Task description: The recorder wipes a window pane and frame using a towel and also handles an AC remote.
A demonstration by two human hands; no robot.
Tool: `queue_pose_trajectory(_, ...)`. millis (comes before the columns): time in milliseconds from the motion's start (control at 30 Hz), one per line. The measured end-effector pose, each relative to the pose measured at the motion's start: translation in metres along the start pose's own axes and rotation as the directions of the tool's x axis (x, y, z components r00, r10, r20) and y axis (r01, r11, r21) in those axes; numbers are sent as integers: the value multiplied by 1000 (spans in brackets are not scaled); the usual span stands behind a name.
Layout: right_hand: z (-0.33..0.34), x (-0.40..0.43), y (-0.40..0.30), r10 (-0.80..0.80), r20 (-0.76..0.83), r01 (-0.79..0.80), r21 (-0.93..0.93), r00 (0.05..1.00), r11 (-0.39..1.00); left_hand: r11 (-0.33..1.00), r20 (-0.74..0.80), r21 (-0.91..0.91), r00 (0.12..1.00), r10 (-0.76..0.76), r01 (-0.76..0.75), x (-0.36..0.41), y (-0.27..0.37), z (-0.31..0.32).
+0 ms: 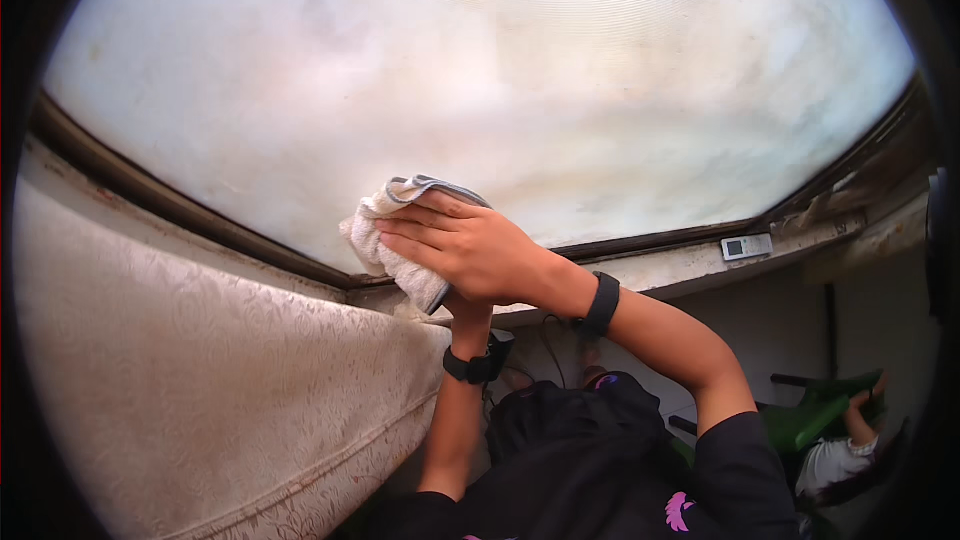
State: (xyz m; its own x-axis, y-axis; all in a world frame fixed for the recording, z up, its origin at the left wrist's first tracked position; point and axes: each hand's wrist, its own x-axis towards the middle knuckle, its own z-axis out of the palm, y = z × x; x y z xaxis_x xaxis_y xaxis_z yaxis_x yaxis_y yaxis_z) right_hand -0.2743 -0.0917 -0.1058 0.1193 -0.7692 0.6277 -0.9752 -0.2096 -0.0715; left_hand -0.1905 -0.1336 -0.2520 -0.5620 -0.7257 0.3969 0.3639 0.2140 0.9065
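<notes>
A cream terry cloth (405, 266) with a grey edge lies bunched beneath my right hand (476, 247), near the lower left corner of a large frosted window pane (525, 90). The fingers of that hand lie flat across the cloth and point left. My left hand (466, 303) is mostly hidden below the right hand and the cloth; only the part by the wrist shows, so its grip cannot be made out. Each wrist wears a black band.
A pale patterned fabric covering (225, 360) fills the left side. A white remote control (747, 247) rests on the worn sill (675, 268) at right. Lower right are a green chair (806, 420) and another person's arm (859, 424).
</notes>
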Motion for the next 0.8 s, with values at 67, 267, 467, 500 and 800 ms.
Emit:
queue_pose_trajectory(67, -29, 6, 1, -10, -49, 8, -38, 999, 999, 998, 63, -45, 997, -41, 44, -3, 4, 5)
queue_pose_trajectory(267, -120, -50, 11, 119, -159, -127, -38, 980, 991, 995, 150, 5, 984, -100, 101, -36, -12, 46)
queue_pose_trajectory(467, -109, -71, 46, 18, -196, 1, 93, 981, 996, 977, 124, -32, 970, -207, 212, -30, 9, 91)
queue_pose_trajectory(500, -124, -73, 49, 0, -206, 19, 89, 979, 996, 973, 142, -58, 967, -214, 224, -20, 16, 111)
queue_pose_trajectory(800, -309, -213, 88, 261, -343, -326, -147, 902, 934, 979, 320, -191, 947, -5, 70, -11, 85, 305)
